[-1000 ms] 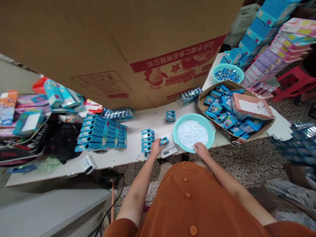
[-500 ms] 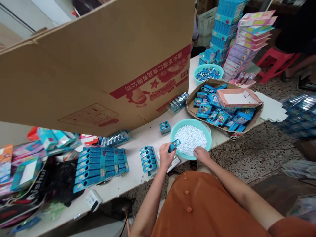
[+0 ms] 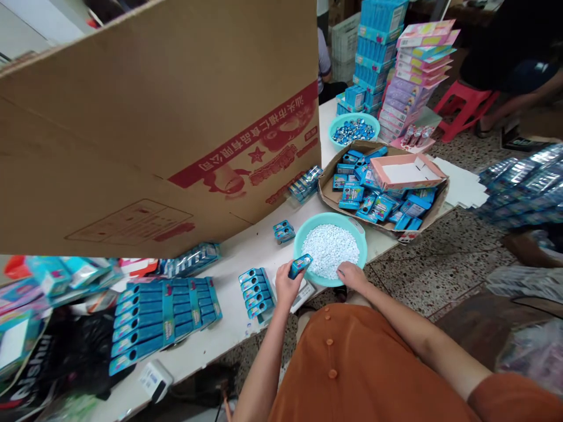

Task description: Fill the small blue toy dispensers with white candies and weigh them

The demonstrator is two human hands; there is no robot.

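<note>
My left hand (image 3: 285, 285) is closed on a small blue box (image 3: 300, 265), held tilted at the rim of a teal bowl (image 3: 303, 232) full of small white tablets (image 3: 329, 251). My right hand (image 3: 350, 274) rests on the bowl's near edge with its fingers curled into the tablets; what they hold is hidden. Under my left hand lies a small white scale (image 3: 303, 293). A row of filled blue boxes (image 3: 254, 285) lies just left of it.
A big cardboard carton (image 3: 167, 117) stands along the back of the white table (image 3: 246, 246). Blue box stacks (image 3: 162, 316) lie at left, a cardboard tray of blue boxes (image 3: 382, 193) and a second teal bowl (image 3: 354, 129) at right. Another person sits on a red stool (image 3: 466, 99).
My left hand lifted the blue box off the scale and brought it to the bowl's rim. My right hand stayed at the bowl. The view swung left.
</note>
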